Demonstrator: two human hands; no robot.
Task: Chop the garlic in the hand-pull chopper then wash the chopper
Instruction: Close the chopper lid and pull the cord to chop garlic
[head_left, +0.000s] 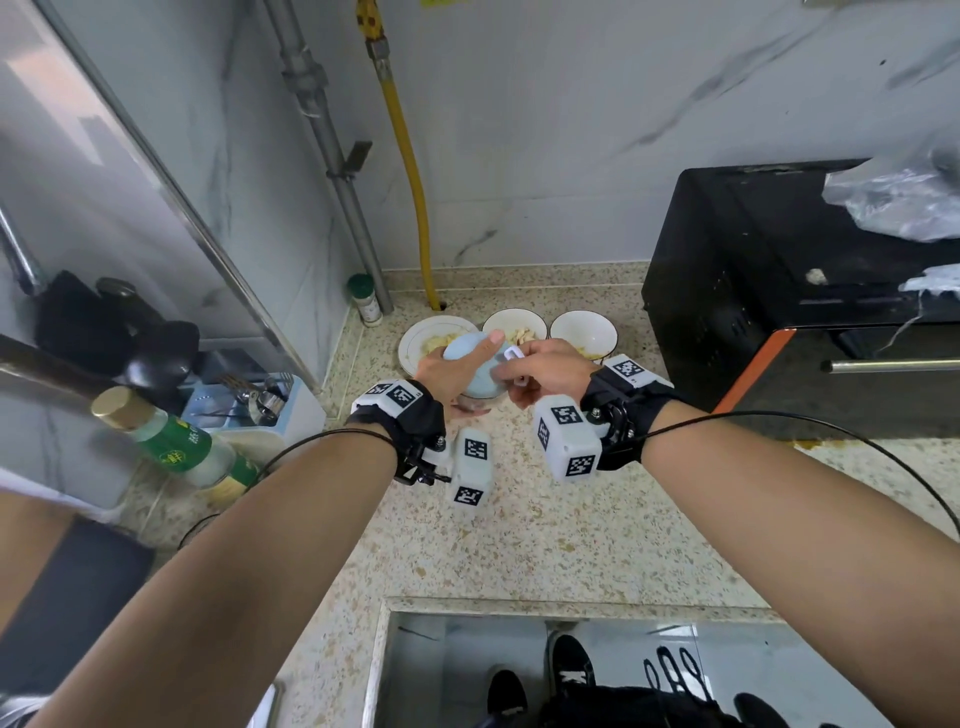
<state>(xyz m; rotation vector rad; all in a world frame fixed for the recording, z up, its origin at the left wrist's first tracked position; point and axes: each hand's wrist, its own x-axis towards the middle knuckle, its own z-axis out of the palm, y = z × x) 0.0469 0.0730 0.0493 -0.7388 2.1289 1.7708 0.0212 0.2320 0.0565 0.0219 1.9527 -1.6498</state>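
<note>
Left hand (448, 371) is gripping the blue chopper (470, 352); at 3 o'clock, right hand (553, 366) is pinching its handle (512, 354); contents hidden.

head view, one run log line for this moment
left hand: grips blue hand-pull chopper | right hand: holds white pull handle | chopper: upright on counter

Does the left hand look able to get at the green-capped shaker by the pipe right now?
Likely not yet: the left hand grips the chopper, steadying it. The counter stretch toward the shaker looks open, so letting go would free the way.
</note>
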